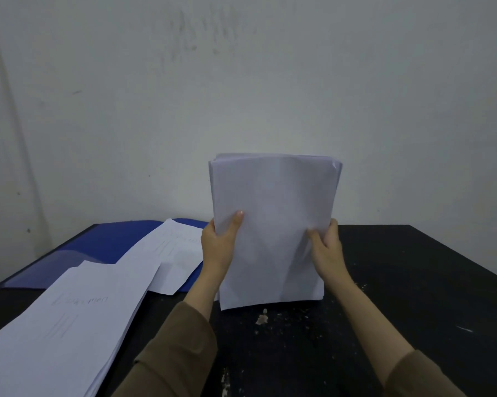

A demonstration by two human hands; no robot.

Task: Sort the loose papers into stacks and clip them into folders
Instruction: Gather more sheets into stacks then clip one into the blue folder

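Note:
A thick stack of white paper stands upright on its bottom edge on the black table, blank side toward me. My left hand grips its left edge with the thumb across the front. My right hand grips the right edge. A second stack of printed papers lies flat at the near left. An open blue folder lies behind it, with a few loose sheets resting across it.
A pale wall rises right behind the table's far edge. The table top is scuffed, with pale flecks just in front of the upright stack. Brown sleeves cover both forearms.

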